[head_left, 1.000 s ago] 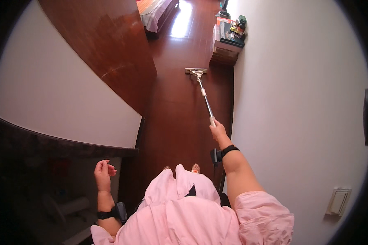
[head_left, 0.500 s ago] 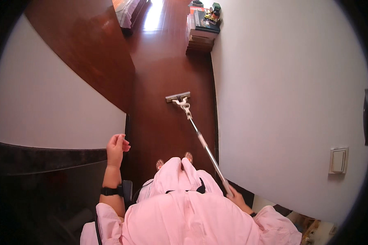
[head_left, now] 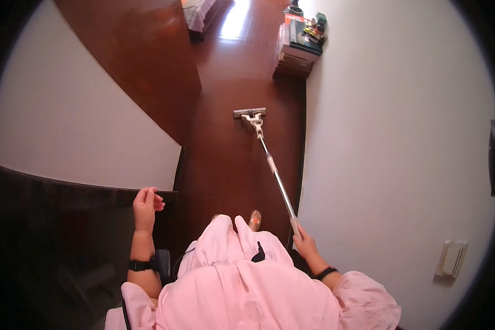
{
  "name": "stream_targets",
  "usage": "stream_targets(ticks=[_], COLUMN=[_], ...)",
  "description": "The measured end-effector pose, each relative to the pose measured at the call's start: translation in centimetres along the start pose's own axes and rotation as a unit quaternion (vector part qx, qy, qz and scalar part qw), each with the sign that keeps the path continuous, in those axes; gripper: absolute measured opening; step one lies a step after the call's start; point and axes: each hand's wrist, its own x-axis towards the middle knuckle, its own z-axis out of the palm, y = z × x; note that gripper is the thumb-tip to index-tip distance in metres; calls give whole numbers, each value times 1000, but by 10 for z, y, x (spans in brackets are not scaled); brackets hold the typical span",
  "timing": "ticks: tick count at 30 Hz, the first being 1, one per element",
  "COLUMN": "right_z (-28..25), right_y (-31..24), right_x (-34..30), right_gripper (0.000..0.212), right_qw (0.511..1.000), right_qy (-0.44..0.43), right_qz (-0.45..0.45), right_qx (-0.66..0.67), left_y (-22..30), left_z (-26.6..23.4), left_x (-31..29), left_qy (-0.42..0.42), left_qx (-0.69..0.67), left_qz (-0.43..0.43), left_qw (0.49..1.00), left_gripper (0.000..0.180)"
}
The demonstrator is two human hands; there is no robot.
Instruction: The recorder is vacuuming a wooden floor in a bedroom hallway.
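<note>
Since 0.5 s ago: your mop head has slid a little further up the corridor, and your right hand, then low beside your hip, now shows clearly on the handle.
Left wall: a pale wall panel (head_left: 66, 110) fills the left of the view, ending at a dark edge beside the floor.
Left hand: your left hand (head_left: 146, 204) is raised near that dark edge, fingers loosely curled and part open, holding nothing; a black band sits on the wrist below it.
Clothing: your pink garment (head_left: 247, 286) fills the lower middle, with 1 foot showing just above it.
Floor: the dark red-brown wooden floor (head_left: 225, 176) runs up the middle as a narrow corridor, with a bright patch of light at its far end.
Mop: the flat mop (head_left: 249, 113) rests on the floor ahead of you, its pale pole slanting down and right to your grip.
Right hand: your right hand (head_left: 304, 242) is closed around the lower end of the pole, close to the right wall, with a black band on the wrist.
Far end: a low shelf (head_left: 298, 49) stacked with small items stands against the right wall.
Right wall: a white wall (head_left: 396, 137) carries a pale switch plate (head_left: 451, 258) low at the right.
</note>
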Motion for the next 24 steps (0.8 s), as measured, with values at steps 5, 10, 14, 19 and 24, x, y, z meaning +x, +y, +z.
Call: stream_targets(ticks=[5, 10, 14, 19, 24], right_z=[32, 53, 62, 29, -26], right_y=[-69, -184, -158, -41, 21], right_x=[202, 289, 256, 122, -76], right_gripper=[54, 55, 56, 55, 51], right_qw=[990, 996, 995, 995, 996], right_qy=[42, 4, 28, -52, -84], right_qz=[-123, -43, -92, -86, -2], right_qx=[60, 77, 22, 6, 26], left_y=[-3, -1, 6, -17, -9], left_z=[-24, -44, -50, -38, 7], left_x=[-51, -93, -94, -54, -6], left_qy=[80, 149, 167, 92, -27], left_qx=[11, 51, 26, -13, -21], left_qz=[-6, -40, -35, -23, 4], left_qw=[997, 987, 985, 995, 999], left_gripper=[20, 20, 20, 21, 20])
